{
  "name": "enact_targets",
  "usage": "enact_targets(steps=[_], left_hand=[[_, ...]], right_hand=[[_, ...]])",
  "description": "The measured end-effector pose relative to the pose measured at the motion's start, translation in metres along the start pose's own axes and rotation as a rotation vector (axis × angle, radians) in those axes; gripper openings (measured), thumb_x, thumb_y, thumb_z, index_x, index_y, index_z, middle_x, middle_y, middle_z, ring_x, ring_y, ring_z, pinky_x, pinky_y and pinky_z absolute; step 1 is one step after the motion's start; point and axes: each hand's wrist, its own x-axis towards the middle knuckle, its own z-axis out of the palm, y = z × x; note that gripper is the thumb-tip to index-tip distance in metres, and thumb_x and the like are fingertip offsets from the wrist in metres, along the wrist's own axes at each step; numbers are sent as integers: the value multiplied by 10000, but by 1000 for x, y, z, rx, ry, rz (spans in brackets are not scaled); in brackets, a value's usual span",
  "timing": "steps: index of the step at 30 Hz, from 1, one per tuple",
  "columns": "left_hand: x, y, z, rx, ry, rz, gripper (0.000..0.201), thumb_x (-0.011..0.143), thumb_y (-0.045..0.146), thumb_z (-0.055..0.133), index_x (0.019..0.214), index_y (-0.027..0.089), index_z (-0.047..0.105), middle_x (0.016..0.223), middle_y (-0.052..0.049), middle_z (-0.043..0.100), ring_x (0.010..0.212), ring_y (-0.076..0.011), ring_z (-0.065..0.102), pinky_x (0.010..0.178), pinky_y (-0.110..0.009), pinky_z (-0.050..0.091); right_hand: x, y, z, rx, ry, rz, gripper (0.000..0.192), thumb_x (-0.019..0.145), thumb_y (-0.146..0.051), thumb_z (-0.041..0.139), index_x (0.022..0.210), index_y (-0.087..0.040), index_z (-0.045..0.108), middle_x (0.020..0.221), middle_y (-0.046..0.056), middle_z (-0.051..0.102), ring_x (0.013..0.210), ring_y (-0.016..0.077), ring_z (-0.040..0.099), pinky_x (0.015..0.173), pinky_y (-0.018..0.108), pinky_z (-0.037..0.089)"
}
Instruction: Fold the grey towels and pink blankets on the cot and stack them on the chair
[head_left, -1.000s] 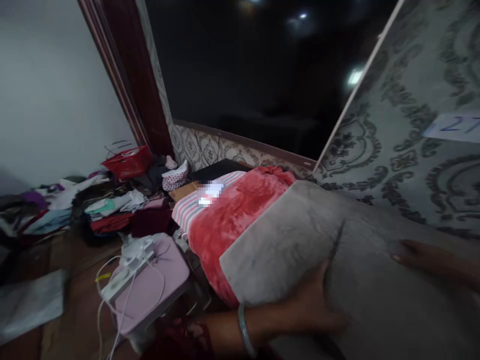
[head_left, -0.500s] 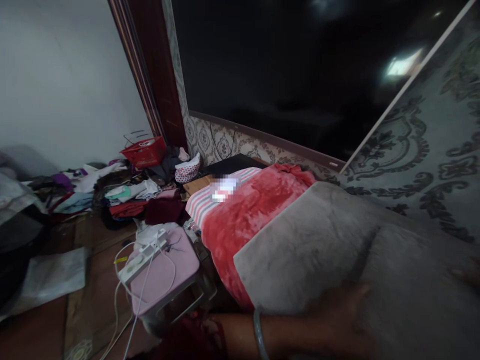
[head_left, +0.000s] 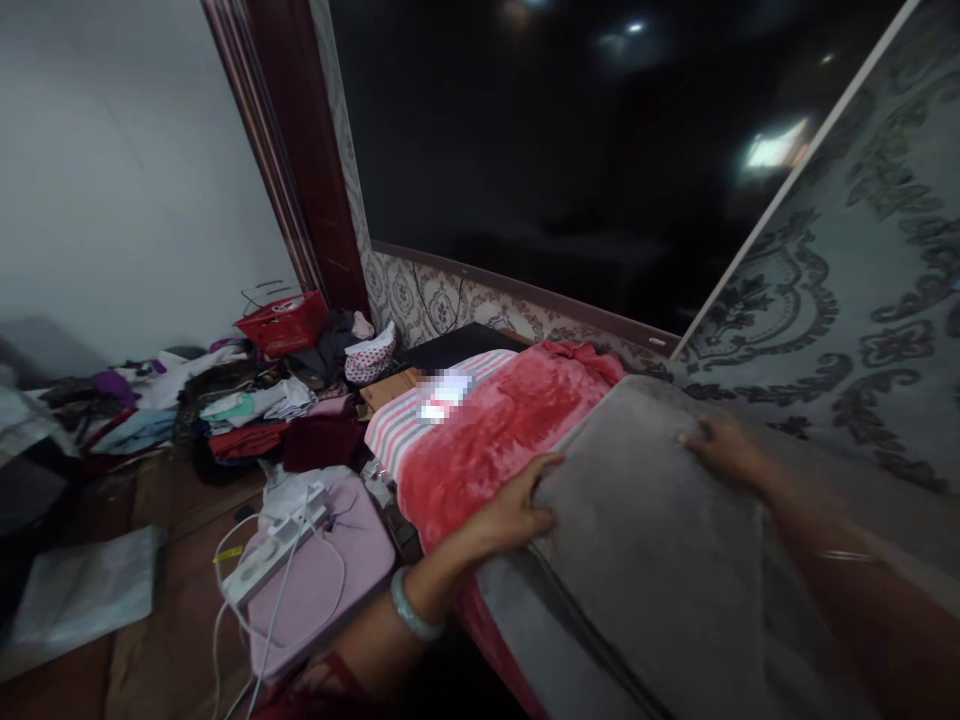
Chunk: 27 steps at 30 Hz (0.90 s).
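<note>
A grey, soft-looking blanket point(head_left: 652, 540) lies in front of me, partly folded over itself. My left hand point(head_left: 517, 505), with a bracelet at the wrist, is closed on its left edge, thumb and forefinger at the border. My right hand point(head_left: 727, 455) grips the upper right part of the same blanket, its fingertips curled on the cloth. Beyond it lies a red plush blanket point(head_left: 480, 470) with a lighter pattern. A striped cloth point(head_left: 397, 425) shows from under the red one, with a blurred-out bright item on top.
A pink stool point(head_left: 337, 570) bearing a white power strip point(head_left: 274, 560) and cables stands at left. Piled clothes point(head_left: 247, 410) and a red basket point(head_left: 285, 322) are behind it. A large dark television screen point(head_left: 570, 150) hangs above on the patterned wall.
My left hand has moved up and left to the grey blanket's edge. My right hand has come in from the right edge onto it. A flap of the blanket is now folded over.
</note>
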Motion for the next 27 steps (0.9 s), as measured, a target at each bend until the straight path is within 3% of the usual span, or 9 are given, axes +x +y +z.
enact_targets(steps=[3,7,10,12,14,16,19,22,27], left_hand=[[4,-37,-6,0,19,-82,829,680,153,633,1487,182,444,1426,-113,555,1354,-316,463,1101,-458,416],[3,-51,-8,5,-4,-57,814,732,213,671,1510,225,429,1433,-85,558,1364,-295,462,1112,-438,411],[3,-38,-10,143,-6,-21,761,769,230,658,1498,193,442,1461,-109,542,1341,-277,498,1125,-434,414],[3,-22,-8,366,70,6,681,792,215,632,1457,167,493,1455,-143,541,1307,-288,530,1129,-467,417],[2,-3,0,650,190,45,608,813,185,596,1417,154,538,1478,-180,512,1318,-328,517,1132,-534,407],[2,12,19,866,210,143,570,841,173,571,1410,152,545,1514,-189,479,1371,-352,469,1153,-566,381],[6,19,60,994,-6,359,550,902,254,576,1435,138,507,1548,-190,455,1458,-347,381,1209,-556,315],[11,6,102,1033,-194,486,627,926,393,595,1489,165,440,1626,-193,342,1527,-367,253,1226,-633,218],[17,-13,129,1103,-407,389,605,963,359,520,1543,236,403,1674,-137,261,1552,-402,151,1197,-732,114]], right_hand=[[-9,-5,47,-78,-56,41,357,931,-369,542,1100,-102,709,1030,204,744,946,320,706,811,411,545],[-13,20,54,-148,-42,-60,546,953,-422,417,1362,-108,596,1257,221,673,1154,357,637,937,505,523],[-28,35,38,-213,-53,-87,628,958,-487,369,1487,-174,498,1439,201,565,1308,396,534,1018,631,455],[-46,40,31,-247,-42,-92,644,964,-542,331,1516,-241,468,1543,156,472,1402,401,439,1058,678,404],[-67,45,27,-252,-43,-82,648,968,-568,297,1528,-281,453,1593,117,412,1458,385,369,1078,667,398],[-87,50,25,-240,-66,-65,646,974,-567,274,1535,-294,446,1604,101,399,1467,373,360,1074,644,420],[-114,57,18,-217,-75,-60,636,982,-561,272,1537,-303,442,1605,94,399,1462,366,373,1065,623,441],[-142,68,2,-191,-53,-46,621,995,-544,280,1537,-287,443,1615,94,383,1479,336,353,1103,583,422],[-202,111,-40,-149,1,114,587,1001,-487,348,1526,-249,452,1624,116,358,1484,303,348,1146,522,389]])
